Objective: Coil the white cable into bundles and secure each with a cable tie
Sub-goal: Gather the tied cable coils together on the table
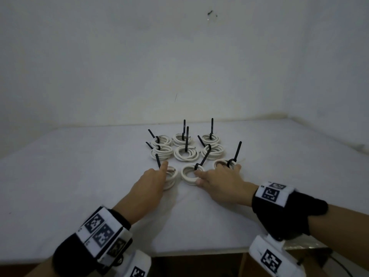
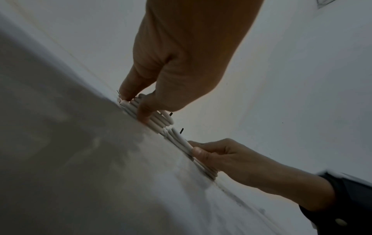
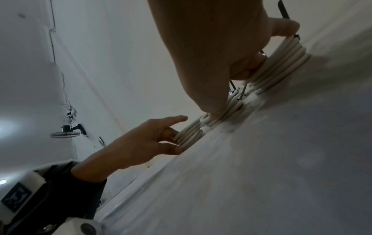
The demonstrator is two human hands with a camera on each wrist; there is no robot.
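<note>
Several white cable bundles, each with a black cable tie [image 1: 237, 152] sticking up, lie in rows on the white table [image 1: 79, 166]. My left hand [image 1: 159, 172] touches the front-left bundle [image 1: 172, 177] from its left side, index finger stretched over it, thumb and middle finger against its side [image 3: 189, 135]. My right hand [image 1: 217, 176] lies spread over two bundles. Its thumb and index finger touch the rim of the front-middle bundle [image 1: 185, 177], and its outer fingers rest on the front-right bundle [image 1: 220, 162]. Neither bundle is lifted.
Two more rows of tied bundles [image 1: 186, 152] lie just behind the front row, their tie tails pointing up. White walls [image 1: 179, 66] close the table at the back and right. The table's front edge [image 1: 199, 254] is near my wrists. A small fan [image 3: 64, 133] hangs on a wall.
</note>
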